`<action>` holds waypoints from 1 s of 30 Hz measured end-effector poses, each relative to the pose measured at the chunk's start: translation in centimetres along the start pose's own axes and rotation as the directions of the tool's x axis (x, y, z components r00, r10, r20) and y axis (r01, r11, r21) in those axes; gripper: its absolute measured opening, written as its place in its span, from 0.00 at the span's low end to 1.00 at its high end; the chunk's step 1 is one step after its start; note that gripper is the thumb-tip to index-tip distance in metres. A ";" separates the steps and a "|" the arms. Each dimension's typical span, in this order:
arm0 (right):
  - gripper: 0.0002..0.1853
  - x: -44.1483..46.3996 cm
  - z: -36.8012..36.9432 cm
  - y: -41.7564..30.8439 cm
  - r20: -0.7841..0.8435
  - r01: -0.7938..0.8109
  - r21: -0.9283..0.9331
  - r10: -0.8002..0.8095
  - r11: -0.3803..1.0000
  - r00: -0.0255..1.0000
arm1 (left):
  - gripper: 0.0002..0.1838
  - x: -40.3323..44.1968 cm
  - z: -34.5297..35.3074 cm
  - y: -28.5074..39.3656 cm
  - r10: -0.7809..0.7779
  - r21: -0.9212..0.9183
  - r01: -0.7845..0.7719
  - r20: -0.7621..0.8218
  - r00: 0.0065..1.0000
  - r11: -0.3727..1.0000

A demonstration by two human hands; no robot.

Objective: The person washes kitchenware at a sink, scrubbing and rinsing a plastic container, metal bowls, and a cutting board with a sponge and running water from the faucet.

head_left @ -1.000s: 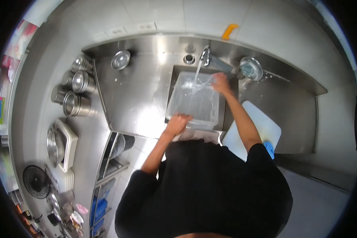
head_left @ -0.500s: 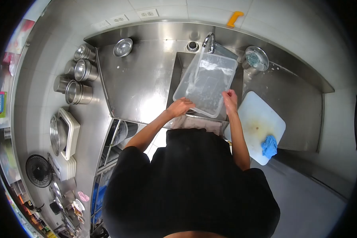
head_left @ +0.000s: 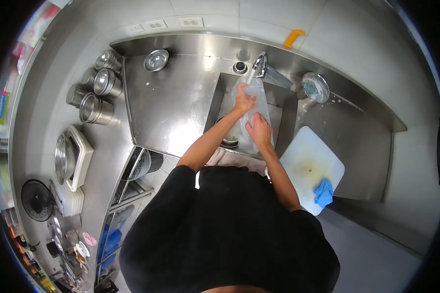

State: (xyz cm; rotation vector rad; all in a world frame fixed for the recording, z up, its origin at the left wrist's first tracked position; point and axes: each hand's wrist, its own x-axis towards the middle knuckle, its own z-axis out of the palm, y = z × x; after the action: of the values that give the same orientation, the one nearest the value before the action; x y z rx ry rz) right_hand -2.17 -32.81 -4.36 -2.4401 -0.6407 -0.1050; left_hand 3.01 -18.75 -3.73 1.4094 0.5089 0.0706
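Water runs from the faucet (head_left: 261, 61) into the steel sink (head_left: 288, 115). A clear plastic container (head_left: 260, 93) is tipped on its edge in the sink, under the stream. My left hand (head_left: 245, 100) is at the container's upper part near the water, its fingers apart. Lower down, my right hand (head_left: 259, 129) is closed on the container's near part. A round dark-rimmed item (head_left: 229, 141) shows partly beneath, at the sink's near left.
Right of the sink lie a white cutting board (head_left: 303, 156) and a blue cloth (head_left: 323, 193). A steel pot (head_left: 314, 89) stands behind them. A steel bowl (head_left: 156, 60) sits at the back left, with steel canisters (head_left: 95, 108) farther left.
The container has turned from lying broad side up to standing on edge. My left hand has moved from its near rim up towards the faucet; my right hand has shifted left.
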 end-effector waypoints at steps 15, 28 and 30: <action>0.22 18.0 1.6 -0.2 0.528 -0.497 0.839 0.108 -0.223 0.842 | 0.23 6.6 0.3 -6.3 -0.174 -0.095 0.166 -0.076 0.982 0.981; 0.28 0.1 3.4 8.7 0.617 -0.425 0.771 0.392 -0.474 0.682 | 0.14 5.4 0.6 -6.5 -0.210 -0.660 0.125 -0.050 0.976 0.740; 0.27 3.2 3.8 9.0 0.469 -0.288 0.855 0.406 -0.430 0.785 | 0.14 3.4 0.6 -6.6 -0.211 -0.686 0.156 0.003 0.977 0.711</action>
State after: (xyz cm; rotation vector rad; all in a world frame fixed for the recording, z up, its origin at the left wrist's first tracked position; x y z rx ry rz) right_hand 4.59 -35.53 -11.63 -0.6838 0.3140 0.4796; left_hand 4.64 -19.32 -10.93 0.6177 0.6056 0.1364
